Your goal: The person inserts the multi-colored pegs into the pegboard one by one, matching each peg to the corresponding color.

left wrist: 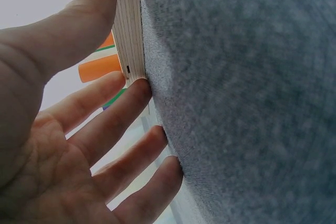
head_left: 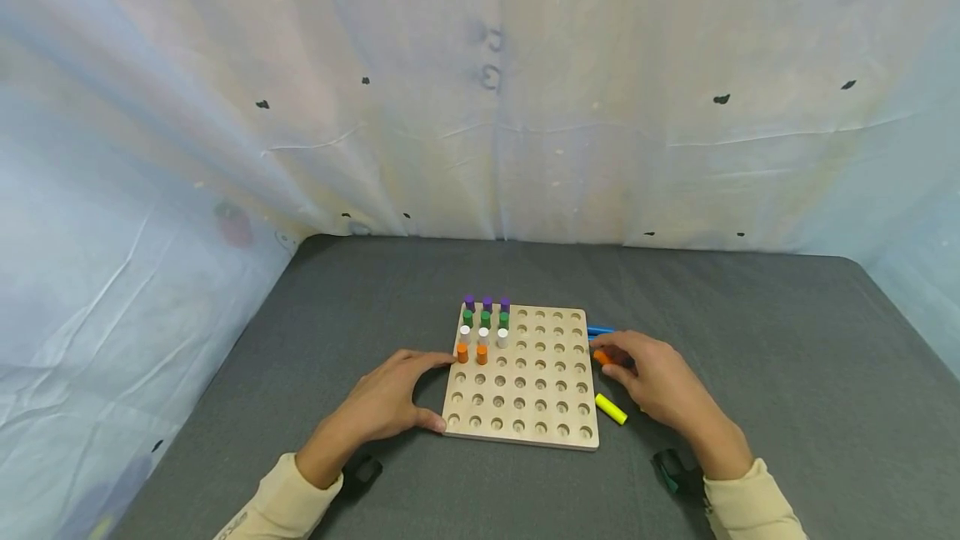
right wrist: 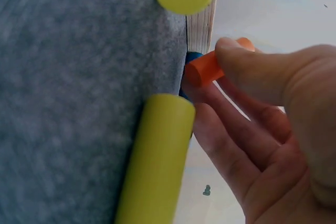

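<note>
A wooden pegboard (head_left: pixel 529 373) with rows of round holes lies flat on the table. Upright in its left columns stand three purple pegs (head_left: pixel 487 305), three green pegs (head_left: pixel 485 320), three white pegs (head_left: pixel 483 337) and two orange pegs (head_left: pixel 482 354). My left hand (head_left: pixel 386 398) touches the board's left side, thumb at the near corner and fingers extended along the edge. Just off the right edge, my right hand (head_left: pixel 656 377) pinches a loose orange peg (right wrist: pixel 206 71) between thumb and fingers. Beneath that hand, blue pegs (head_left: pixel 602 330) lie partly hidden.
Yellow pegs (right wrist: pixel 157 161) lie on the table right of the board, two of them showing in the right wrist view. Dark grey cloth (head_left: pixel 360 298) covers the table. A pale curtain (head_left: pixel 570 148) hangs behind it, and another sheet (head_left: pixel 97 273) hangs at the left.
</note>
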A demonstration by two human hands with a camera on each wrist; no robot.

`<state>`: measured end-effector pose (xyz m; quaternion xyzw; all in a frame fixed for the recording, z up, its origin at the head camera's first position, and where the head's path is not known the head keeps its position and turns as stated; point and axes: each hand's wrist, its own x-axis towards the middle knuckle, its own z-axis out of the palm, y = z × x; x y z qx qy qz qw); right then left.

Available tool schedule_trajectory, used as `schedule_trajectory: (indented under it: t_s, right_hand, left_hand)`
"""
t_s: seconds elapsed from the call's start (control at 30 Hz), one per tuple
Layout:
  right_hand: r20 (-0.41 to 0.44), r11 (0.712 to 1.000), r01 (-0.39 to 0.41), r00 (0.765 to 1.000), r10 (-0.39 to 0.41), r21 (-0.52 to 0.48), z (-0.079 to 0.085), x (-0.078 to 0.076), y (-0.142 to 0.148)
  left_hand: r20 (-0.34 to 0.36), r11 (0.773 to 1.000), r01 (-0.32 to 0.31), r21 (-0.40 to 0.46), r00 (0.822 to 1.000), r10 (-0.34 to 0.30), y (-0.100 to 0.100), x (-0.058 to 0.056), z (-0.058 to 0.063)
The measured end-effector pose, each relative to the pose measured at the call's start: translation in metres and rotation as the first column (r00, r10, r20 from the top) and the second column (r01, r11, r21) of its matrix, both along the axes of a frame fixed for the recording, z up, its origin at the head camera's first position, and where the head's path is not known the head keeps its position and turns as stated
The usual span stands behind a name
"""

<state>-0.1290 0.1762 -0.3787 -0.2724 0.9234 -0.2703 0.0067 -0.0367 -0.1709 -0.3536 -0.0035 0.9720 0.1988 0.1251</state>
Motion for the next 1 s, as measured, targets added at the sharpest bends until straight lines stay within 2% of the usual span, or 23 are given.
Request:
schedule_trajectory:
  t_s: [0.17,0.4,1.0]
  right_hand:
    - [0.002,1.0,0.017,1.0,-0.017,-0.018,0.0012,0.0003,0.0]
    - [0.005,0.999,0.042,0.999,-0.042,0.012,0.0022,0.0001,-0.0006]
    - [0.022,1.0,0.026,0.999,-0.026,0.016,0.0067,0.0016,0.0002]
  left_hand:
    - [-0.001,1.0,-0.001,-0.003,1.0,0.001,0.0002,-0.0005,0.0001]
    - [0.005,1.0,-0.007,0.006,1.0,0.007,0.0003,-0.0001,-0.0001]
    - [-0.005,1.0,-0.009,0.006,1.0,0.01,-0.0006,0.0001,-0.003]
